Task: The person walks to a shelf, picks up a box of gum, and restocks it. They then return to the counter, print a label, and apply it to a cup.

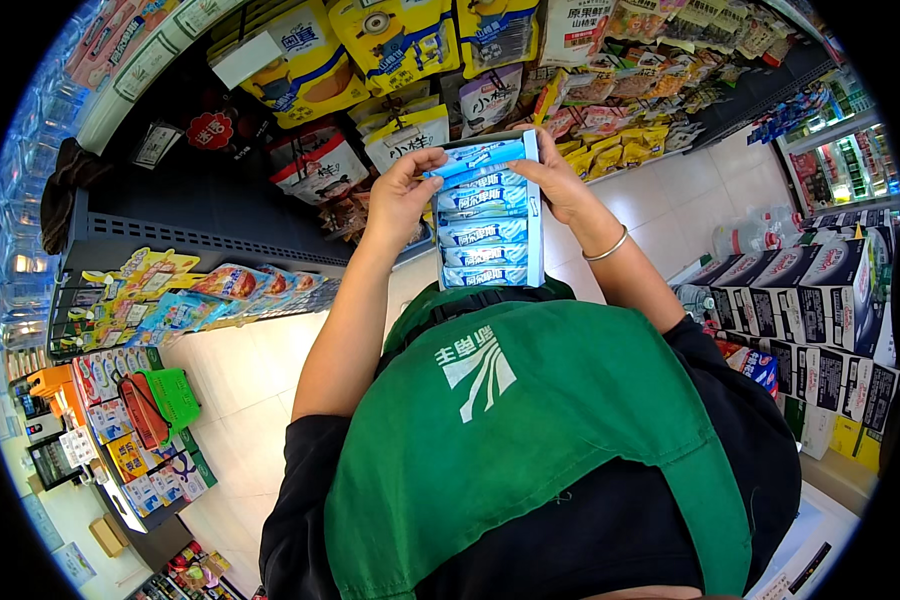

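Before my chest an open cardboard display box (536, 247) stands with its open side towards me. Several blue-and-white wrapped candy rolls (482, 235) lie crosswise in it, one above another. At the top, my left hand (405, 191) pinches the left end of a blue candy roll (476, 174) that sits slightly tilted. My right hand (559, 176) grips the box by its upper right side, its thumb over that roll's right end. The fingers behind the box are hidden.
Bagged snacks (412, 49) hang close beyond the box. A dark shelf (217, 240) juts out at left, with hanging packets (165, 300) at its end. Stacked drink cartons (802, 292) stand at right. A green basket (171, 405) rests by boxes at lower left.
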Action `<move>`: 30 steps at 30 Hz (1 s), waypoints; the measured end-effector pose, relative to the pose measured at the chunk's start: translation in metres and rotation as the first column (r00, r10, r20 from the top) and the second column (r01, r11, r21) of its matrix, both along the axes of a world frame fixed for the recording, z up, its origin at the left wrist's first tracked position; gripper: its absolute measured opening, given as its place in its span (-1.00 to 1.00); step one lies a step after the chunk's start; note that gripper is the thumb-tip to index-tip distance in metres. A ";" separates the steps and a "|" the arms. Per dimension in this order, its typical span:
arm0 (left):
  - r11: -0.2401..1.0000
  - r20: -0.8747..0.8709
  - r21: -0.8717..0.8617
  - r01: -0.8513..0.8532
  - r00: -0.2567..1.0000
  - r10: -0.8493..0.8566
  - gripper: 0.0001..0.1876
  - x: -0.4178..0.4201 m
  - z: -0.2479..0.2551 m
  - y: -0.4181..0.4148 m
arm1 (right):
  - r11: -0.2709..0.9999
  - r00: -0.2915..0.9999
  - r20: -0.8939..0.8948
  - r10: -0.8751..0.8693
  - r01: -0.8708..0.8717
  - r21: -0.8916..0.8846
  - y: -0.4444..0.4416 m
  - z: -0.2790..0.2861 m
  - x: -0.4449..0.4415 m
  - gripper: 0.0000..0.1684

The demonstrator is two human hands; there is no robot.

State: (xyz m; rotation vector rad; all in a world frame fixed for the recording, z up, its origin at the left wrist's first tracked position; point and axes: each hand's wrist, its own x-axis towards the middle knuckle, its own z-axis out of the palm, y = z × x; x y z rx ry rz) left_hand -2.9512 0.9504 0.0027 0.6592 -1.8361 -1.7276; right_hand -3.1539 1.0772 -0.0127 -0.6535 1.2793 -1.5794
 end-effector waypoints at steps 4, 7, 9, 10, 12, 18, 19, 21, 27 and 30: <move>1.000 -0.013 0.000 0.008 1.000 -0.008 -0.66 0.000 -0.001 -0.001 | 1.000 1.000 -0.009 -0.007 0.007 0.020 0.001 0.004 0.002 -0.32; 1.000 0.000 0.001 0.011 1.000 -0.011 -0.66 0.000 -0.002 -0.001 | 1.000 1.000 -0.017 -0.009 0.010 0.022 0.002 0.004 0.002 -0.31; 1.000 -0.003 0.013 0.013 1.000 -0.013 -0.66 -0.001 -0.004 -0.002 | 1.000 1.000 -0.015 -0.008 0.009 0.028 0.002 0.003 0.001 -0.31; 1.000 -0.007 0.018 0.015 1.000 -0.015 -0.66 -0.001 -0.004 -0.002 | 1.000 1.000 -0.007 -0.009 0.010 0.029 0.002 0.002 0.001 -0.31; 0.999 -0.017 0.028 0.019 1.000 -0.019 -0.66 -0.002 -0.006 -0.002 | 0.999 1.000 0.008 -0.012 0.011 0.030 0.002 0.002 0.002 -0.30; 1.000 0.014 -0.003 0.019 1.000 -0.019 -0.66 -0.003 -0.008 -0.003 | 0.999 1.000 0.016 -0.014 0.013 0.030 0.002 -0.002 -0.001 -0.28; 1.000 0.013 -0.005 0.016 1.000 -0.016 -0.66 -0.003 -0.008 -0.004 | 0.999 1.000 0.028 -0.012 0.011 0.033 0.002 -0.002 -0.001 -0.28; 1.000 0.013 -0.010 0.011 1.000 -0.011 -0.66 -0.004 -0.004 -0.002 | 0.999 0.999 0.051 -0.010 0.008 0.036 0.002 -0.001 -0.001 -0.27; 0.655 0.267 -0.743 0.139 0.959 0.098 -0.62 -0.009 0.023 0.008 | 0.998 0.991 0.123 0.055 -0.056 0.005 0.001 -0.007 -0.005 -0.24; 0.529 0.325 -0.823 0.205 0.935 0.143 -0.63 -0.015 0.029 0.011 | 0.997 0.988 0.136 0.077 -0.074 -0.032 0.000 -0.012 -0.006 -0.24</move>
